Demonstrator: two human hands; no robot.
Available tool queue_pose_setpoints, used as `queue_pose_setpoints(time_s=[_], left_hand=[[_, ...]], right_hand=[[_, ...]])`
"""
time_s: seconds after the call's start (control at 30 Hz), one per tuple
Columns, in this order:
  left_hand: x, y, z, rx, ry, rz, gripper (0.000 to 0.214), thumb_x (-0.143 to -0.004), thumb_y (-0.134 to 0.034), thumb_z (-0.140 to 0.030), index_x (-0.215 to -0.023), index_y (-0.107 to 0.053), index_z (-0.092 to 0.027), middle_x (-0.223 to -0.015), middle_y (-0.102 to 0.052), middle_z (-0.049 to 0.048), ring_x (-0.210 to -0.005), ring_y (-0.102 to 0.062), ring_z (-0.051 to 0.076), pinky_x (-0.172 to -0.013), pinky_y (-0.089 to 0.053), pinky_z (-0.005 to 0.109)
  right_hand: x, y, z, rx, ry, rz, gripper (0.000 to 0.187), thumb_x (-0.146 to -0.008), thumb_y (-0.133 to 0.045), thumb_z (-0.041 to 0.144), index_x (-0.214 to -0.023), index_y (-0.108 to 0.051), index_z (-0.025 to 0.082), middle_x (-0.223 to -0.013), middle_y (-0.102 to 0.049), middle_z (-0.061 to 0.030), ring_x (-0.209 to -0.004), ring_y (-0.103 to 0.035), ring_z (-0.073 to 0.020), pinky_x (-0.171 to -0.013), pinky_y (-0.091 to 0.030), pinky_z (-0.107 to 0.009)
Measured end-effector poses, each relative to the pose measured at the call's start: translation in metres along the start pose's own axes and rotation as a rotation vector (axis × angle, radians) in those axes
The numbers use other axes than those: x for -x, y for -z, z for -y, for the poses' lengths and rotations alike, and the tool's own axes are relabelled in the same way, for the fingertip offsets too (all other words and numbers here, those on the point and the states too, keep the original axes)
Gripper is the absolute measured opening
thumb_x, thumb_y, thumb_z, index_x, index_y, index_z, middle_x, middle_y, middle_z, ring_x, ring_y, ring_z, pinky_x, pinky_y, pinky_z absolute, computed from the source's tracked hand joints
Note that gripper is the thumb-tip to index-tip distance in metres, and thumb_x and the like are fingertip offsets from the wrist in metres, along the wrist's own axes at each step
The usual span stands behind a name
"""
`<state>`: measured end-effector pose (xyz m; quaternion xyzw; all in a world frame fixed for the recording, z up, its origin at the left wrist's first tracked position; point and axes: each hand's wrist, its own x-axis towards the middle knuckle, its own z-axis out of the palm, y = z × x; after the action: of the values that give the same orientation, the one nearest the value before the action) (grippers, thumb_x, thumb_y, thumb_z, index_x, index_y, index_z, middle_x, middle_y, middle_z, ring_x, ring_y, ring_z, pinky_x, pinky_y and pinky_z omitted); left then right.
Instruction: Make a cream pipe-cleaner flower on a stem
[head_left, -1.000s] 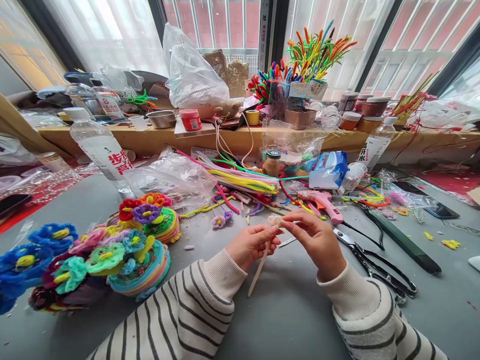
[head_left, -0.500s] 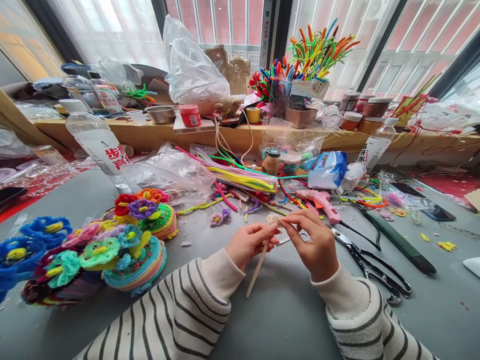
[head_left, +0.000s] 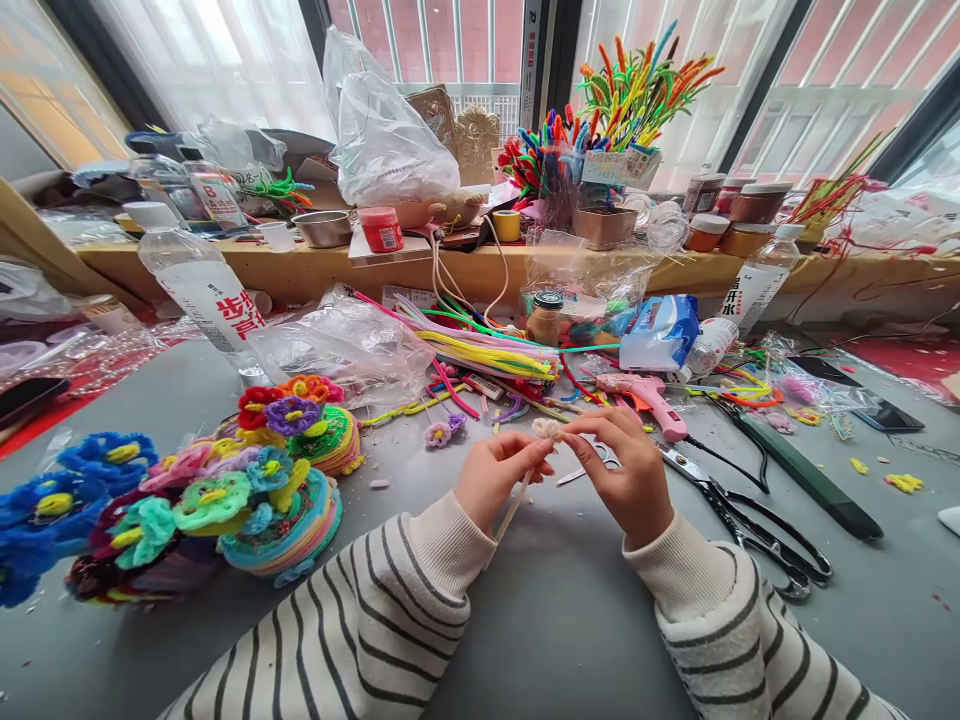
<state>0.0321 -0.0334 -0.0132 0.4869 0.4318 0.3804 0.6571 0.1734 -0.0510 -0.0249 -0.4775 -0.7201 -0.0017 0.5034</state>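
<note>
My left hand (head_left: 496, 478) pinches a cream pipe cleaner (head_left: 512, 506) whose straight tail runs down toward my striped sleeve. Its top end is curled into a small cream coil (head_left: 546, 429). My right hand (head_left: 628, 470) pinches that coil from the right with thumb and forefinger. Both hands hover just above the grey table (head_left: 570, 620), close together. A small pair of scissors (head_left: 592, 462) lies partly hidden behind my right hand.
Finished pipe-cleaner flowers and coasters (head_left: 225, 490) pile up at the left. Loose pipe cleaners (head_left: 487, 350), a pink glue gun (head_left: 645, 395), black shears (head_left: 750, 520), a green bar (head_left: 802, 478) and water bottles (head_left: 199, 285) lie beyond and right. A cluttered sill (head_left: 480, 265) runs along the back.
Both hands have drawn slightly closer to me and nearer together, still working the coil. The pipe cleaner's tail now looks shorter and more hidden by my left hand.
</note>
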Motion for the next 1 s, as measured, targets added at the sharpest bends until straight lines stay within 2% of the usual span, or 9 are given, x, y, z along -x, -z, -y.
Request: queue_pose_setpoints(time_s=[0.1,0.3,0.6,0.77,0.87,1.0], left_hand=[[0.0,-0.001,0.0,-0.086,-0.061,-0.009,0.02,-0.057,-0.061,-0.03,-0.058,-0.054,-0.012,-0.048,-0.055,-0.0018,-0.047,-0.049,0.008,-0.052,-0.038,0.021],[0.001,-0.002,0.002,-0.103,-0.054,0.027,0.02,-0.057,-0.06,-0.03,-0.056,-0.054,-0.011,-0.045,-0.053,-0.0021,-0.045,-0.048,0.008,-0.05,-0.037,0.021],[0.005,-0.003,0.0,-0.12,-0.075,0.025,0.022,-0.059,-0.059,-0.032,-0.052,-0.052,-0.012,-0.043,-0.052,-0.0024,-0.045,-0.047,0.008,-0.05,-0.038,0.021],[0.005,-0.003,-0.004,-0.111,-0.079,0.064,0.021,-0.062,-0.056,-0.032,-0.068,-0.059,-0.012,-0.056,-0.059,0.0014,-0.05,-0.051,0.009,-0.055,-0.042,0.023],[0.004,-0.001,-0.001,-0.182,-0.13,0.061,0.021,-0.063,-0.055,-0.032,-0.069,-0.059,-0.013,-0.058,-0.06,0.0026,-0.054,-0.053,0.011,-0.054,-0.043,0.022],[0.004,0.0,0.004,-0.385,-0.219,0.001,0.021,-0.063,-0.053,-0.034,-0.062,-0.057,-0.013,-0.056,-0.06,0.0031,-0.051,-0.052,0.011,-0.052,-0.042,0.022]], right_hand=[[-0.004,0.002,-0.001,-0.037,-0.028,0.033,0.011,-0.071,-0.052,0.02,-0.081,-0.058,0.02,-0.077,-0.057,-0.0044,-0.076,-0.049,-0.018,-0.068,-0.041,-0.034],[-0.005,0.006,-0.003,-0.086,0.003,0.088,0.008,-0.072,-0.051,0.017,-0.073,-0.058,0.019,-0.07,-0.056,-0.0032,-0.07,-0.05,-0.016,-0.064,-0.042,-0.031],[0.0,0.004,0.003,0.003,0.109,0.023,0.011,-0.071,-0.049,0.013,-0.075,-0.058,0.019,-0.07,-0.056,-0.0044,-0.072,-0.049,-0.0175,-0.067,-0.042,-0.034],[-0.002,0.006,0.004,-0.035,0.058,-0.022,0.01,-0.071,-0.05,0.015,-0.075,-0.058,0.02,-0.071,-0.056,-0.0037,-0.072,-0.05,-0.017,-0.067,-0.042,-0.033],[-0.005,0.01,0.004,-0.031,0.032,0.02,0.014,-0.07,-0.052,0.018,-0.082,-0.058,0.02,-0.076,-0.056,-0.0043,-0.076,-0.05,-0.0176,-0.069,-0.041,-0.034],[-0.006,0.013,0.001,0.0,0.122,0.13,0.02,-0.071,-0.051,0.015,-0.089,-0.058,0.02,-0.078,-0.056,-0.0048,-0.076,-0.049,-0.0171,-0.069,-0.041,-0.032]])
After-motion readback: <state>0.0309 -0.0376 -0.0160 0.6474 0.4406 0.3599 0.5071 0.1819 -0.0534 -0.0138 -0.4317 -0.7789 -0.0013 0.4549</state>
